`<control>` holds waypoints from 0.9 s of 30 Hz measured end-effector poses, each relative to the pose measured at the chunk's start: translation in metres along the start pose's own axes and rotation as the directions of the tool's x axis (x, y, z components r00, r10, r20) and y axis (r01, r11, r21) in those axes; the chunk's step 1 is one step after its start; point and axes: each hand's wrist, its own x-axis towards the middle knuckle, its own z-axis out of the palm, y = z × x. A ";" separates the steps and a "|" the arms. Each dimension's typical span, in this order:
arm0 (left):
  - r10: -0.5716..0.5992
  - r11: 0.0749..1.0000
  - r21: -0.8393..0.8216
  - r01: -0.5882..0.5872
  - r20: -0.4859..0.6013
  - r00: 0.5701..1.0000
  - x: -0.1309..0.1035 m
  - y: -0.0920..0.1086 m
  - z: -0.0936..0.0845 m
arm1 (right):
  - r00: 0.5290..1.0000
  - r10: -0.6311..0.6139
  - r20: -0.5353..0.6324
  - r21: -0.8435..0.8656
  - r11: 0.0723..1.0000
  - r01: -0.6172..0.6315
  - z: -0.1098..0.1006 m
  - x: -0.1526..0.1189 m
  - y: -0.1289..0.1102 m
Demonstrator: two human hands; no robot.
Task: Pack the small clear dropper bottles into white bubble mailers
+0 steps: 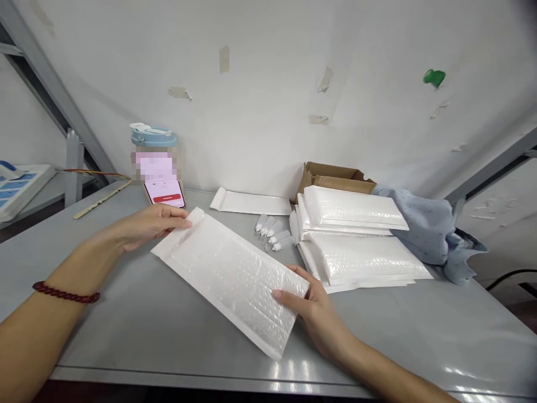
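A white bubble mailer [235, 280] is held slantwise over the grey table, its flap end up at the left. My left hand [155, 224] pinches the flap corner between thumb and fingers. At the lower right end, my right hand [308, 302] grips the mailer with the thumb on top; its other fingers are mostly hidden underneath. Just beyond the mailer lie several small clear bottles [274, 230] with white caps. To their right stands a stack of white bubble mailers [369, 254]. Another mailer [251, 202] lies flat by the wall.
A brown cardboard box [335, 176] stands behind the stack, with blue cloth [419, 224] beside it. A lit phone [165, 193] leans before a blue-lidded container [153, 136]. A thin strip [103, 200] lies on the grey table [126, 336] at the left.
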 end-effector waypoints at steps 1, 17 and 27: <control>-0.079 0.995 -0.051 0.086 0.138 0.987 -0.002 0.000 -0.003 | 1.000 0.010 -0.015 -0.037 0.999 -0.010 -0.001 0.002 0.001; -0.110 0.782 -0.434 0.447 0.609 0.785 -0.017 0.053 0.074 | 0.966 -0.100 0.238 -0.727 0.642 0.246 -0.001 -0.009 -0.007; 0.031 0.743 -0.513 0.429 0.668 0.743 -0.033 0.073 0.104 | 0.939 -0.133 0.318 -0.869 0.355 0.345 0.008 -0.013 0.006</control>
